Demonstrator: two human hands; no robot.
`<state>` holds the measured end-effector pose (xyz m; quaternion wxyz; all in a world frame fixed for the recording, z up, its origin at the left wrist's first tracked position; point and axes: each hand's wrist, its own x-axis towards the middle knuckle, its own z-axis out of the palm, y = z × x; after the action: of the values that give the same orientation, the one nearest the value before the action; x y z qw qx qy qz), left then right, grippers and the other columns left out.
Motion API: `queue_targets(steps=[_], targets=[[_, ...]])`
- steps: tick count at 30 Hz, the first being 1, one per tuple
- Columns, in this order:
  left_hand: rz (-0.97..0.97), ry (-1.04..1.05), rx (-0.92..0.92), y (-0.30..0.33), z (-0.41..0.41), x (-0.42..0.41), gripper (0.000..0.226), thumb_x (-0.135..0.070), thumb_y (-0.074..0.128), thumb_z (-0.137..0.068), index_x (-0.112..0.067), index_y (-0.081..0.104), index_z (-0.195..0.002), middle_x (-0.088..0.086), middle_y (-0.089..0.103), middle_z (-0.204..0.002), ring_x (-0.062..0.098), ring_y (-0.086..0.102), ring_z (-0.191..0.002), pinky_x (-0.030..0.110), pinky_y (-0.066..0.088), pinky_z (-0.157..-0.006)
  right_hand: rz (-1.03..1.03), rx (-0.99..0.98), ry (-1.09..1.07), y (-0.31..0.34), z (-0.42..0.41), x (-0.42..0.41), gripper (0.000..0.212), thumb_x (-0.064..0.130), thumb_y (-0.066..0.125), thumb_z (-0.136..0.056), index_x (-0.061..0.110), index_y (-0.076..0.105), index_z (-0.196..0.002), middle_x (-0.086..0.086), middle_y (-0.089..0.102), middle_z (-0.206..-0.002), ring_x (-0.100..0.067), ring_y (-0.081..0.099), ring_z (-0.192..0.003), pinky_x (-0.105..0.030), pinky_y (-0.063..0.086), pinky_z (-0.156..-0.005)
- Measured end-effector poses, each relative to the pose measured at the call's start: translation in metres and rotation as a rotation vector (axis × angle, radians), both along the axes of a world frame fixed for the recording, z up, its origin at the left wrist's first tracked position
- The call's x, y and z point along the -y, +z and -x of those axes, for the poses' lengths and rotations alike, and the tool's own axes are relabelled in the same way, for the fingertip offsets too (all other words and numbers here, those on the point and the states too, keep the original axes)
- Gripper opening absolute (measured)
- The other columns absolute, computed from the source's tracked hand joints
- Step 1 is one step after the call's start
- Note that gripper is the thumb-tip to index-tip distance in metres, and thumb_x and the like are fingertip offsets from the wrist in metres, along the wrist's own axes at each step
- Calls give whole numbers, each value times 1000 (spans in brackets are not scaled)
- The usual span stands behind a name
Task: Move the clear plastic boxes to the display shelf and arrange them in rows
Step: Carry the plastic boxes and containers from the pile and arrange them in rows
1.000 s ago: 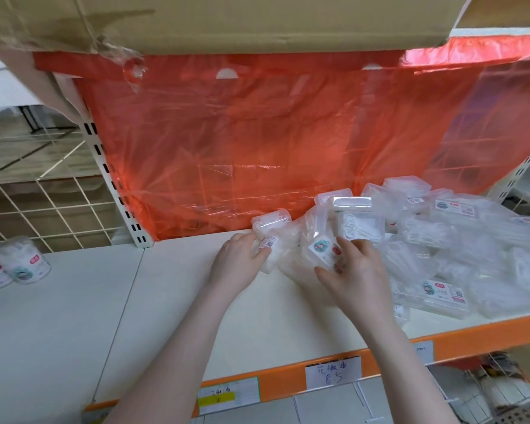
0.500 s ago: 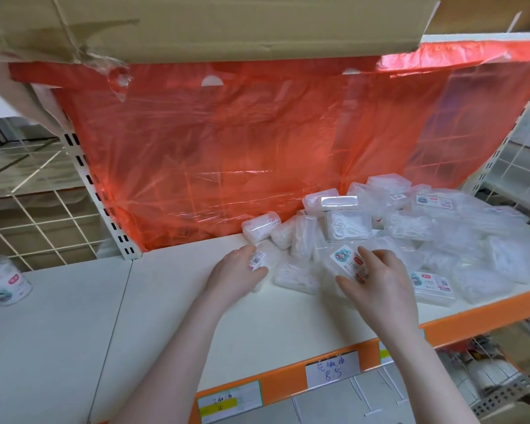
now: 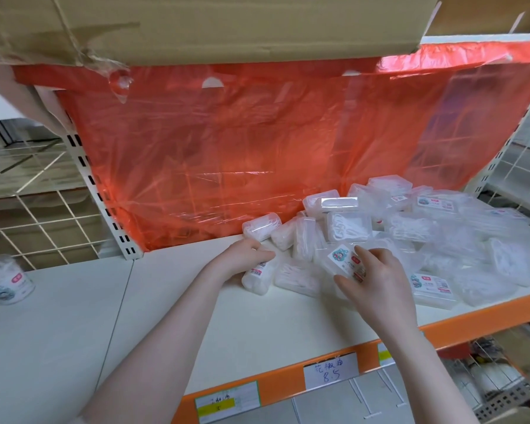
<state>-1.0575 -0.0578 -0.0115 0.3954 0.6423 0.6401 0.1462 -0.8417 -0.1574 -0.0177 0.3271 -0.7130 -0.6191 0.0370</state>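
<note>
2 hands on the white display shelf. left hand curls its grip over 1 clear plastic box w/ barcode label, lying on the shelf. right hand pinches 1 labelled box, tilted up. behind & to the right, a loose pile of clear boxes, well over 12, exact count unclear; white sticks inside. 2 round tubs far left. 3 price tags on the orange shelf edge.

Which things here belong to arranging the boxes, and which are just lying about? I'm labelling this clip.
Job: clear plastic boxes, display shelf, left hand, right hand.

Lying about: cardboard carton, red plastic sheet, round tub, price tag.
</note>
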Motion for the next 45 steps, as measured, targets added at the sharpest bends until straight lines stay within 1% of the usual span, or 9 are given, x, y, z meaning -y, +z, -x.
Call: queue_targets(steps=[4, 9, 15, 17, 23, 27, 30, 38, 45], targets=[[6, 32, 71, -1, -6, -3, 16, -26, 68, -78, -16, 56, -80, -2, 58, -79, 12, 55, -69, 24, 39, -61, 8, -5, 14, -1, -2, 1, 56, 24, 71, -76, 10, 55, -127, -9, 53, -111, -26, 45, -107, -29, 32, -77], [50, 55, 148, 10, -3, 1, 21, -20, 71, -80, -16, 55, -93, -1, 57, -84, 12, 54, -74, 25, 41, -67, -5, 5, 24, 0, -2, -2, 55, 24, 71, -75, 10, 56, -126, -9, 53, -111, -26, 46, -106, -28, 32, -76], [32, 50, 147, 23, 8, 11, 42, -18, 70, -80, -18, 54, -118, 2, 60, -103, 15, 59, -90, 25, 47, -77, -2, 6, 53, 0, 3, -5, 57, 26, 70, -75, 12, 55, -128, -9, 53, -110, -27, 46, -106, -35, 39, -80], [10, 37, 108, 24, 13, 16, 48, -23, 70, -79, -20, 53, -124, 5, 60, -113, 18, 59, -98, 26, 46, -74, -1, 13, 69, 0, 5, -6, 55, 26, 71, -75, 12, 56, -126, -9, 53, -108, -27, 46, -105, -34, 38, -80], [-125, 28, -103, 25, 24, 39, 47, -41, 70, -77, -29, 57, -121, -3, 57, -106, 16, 57, -95, 27, 43, -75, -5, 40, 151, 0, 14, -6, 64, 26, 73, -75, 9, 50, -132, -10, 53, -112, -27, 46, -107, -31, 35, -81], [-205, -8, -288, 23, 24, 55, 61, -48, 67, -77, -27, 50, -132, -2, 52, -128, 16, 51, -114, 31, 43, -93, -17, 80, 209, -4, 15, -9, 64, 25, 75, -71, 7, 54, -129, -10, 55, -108, -30, 50, -102, -32, 37, -80], [-223, -66, -383, 23, 22, 64, 61, -42, 66, -77, -22, 49, -132, -1, 48, -132, 17, 48, -118, 36, 41, -99, -25, 85, 234, -5, 13, -9, 64, 25, 75, -72, 6, 53, -129, -10, 55, -109, -31, 50, -103, -33, 39, -80], [-204, -107, -418, 27, 9, 75, 63, -29, 64, -77, -21, 44, -136, -2, 46, -129, 17, 46, -120, 35, 40, -101, -60, 72, 285, 1, -7, -5, 59, 25, 75, -72, 7, 56, -125, -9, 54, -110, -29, 49, -104, -35, 42, -79], [-290, -5, -431, 26, -6, 93, 67, -41, 67, -76, -30, 43, -137, -5, 48, -127, 12, 47, -116, 28, 40, -97, -96, 79, 362, -7, -25, -4, 60, 17, 82, -59, 3, 62, -114, -13, 58, -97, -36, 56, -91, -37, 48, -73]])
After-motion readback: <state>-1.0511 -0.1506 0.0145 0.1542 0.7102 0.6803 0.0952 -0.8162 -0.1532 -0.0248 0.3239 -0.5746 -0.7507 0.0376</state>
